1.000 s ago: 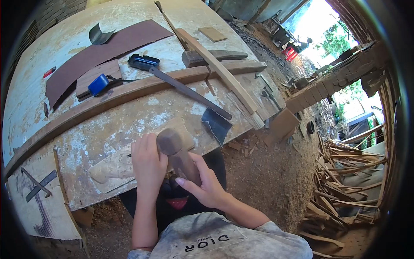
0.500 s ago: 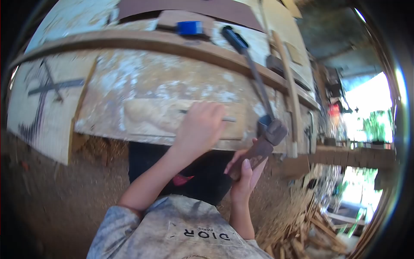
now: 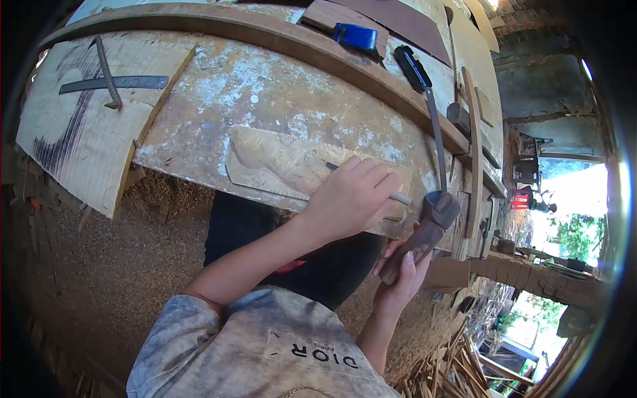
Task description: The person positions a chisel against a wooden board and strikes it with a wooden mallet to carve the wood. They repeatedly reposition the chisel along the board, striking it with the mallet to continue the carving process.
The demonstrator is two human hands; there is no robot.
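My left hand (image 3: 358, 196) is closed around a slim grey pencil-like rod (image 3: 401, 198), whose dark tip points left. It rests over a pale wooden board (image 3: 265, 159) with a curved, wavy shape on its surface. The board lies near the bench's front edge. My right hand (image 3: 406, 275) grips a dark brown shaped wooden piece (image 3: 424, 240) with a grooved neck and a knob-like upper end. Beyond that end, a dark blue ring-like thing (image 3: 433, 197) is partly hidden. A long narrow metal blade with a black handle (image 3: 412, 69) reaches down toward it.
The stained workbench (image 3: 219, 93) carries a long wooden strip (image 3: 265, 30) and a blue object (image 3: 356, 36). At left, a metal ruler (image 3: 133, 82) and a bent rod (image 3: 104, 66) lie on a light board (image 3: 60, 119). Scrap wood (image 3: 441, 371) is heaped at lower right.
The view has shifted, so the bench appears tilted and further right. Both hands keep hold of the same things, and the rod is still over the board.
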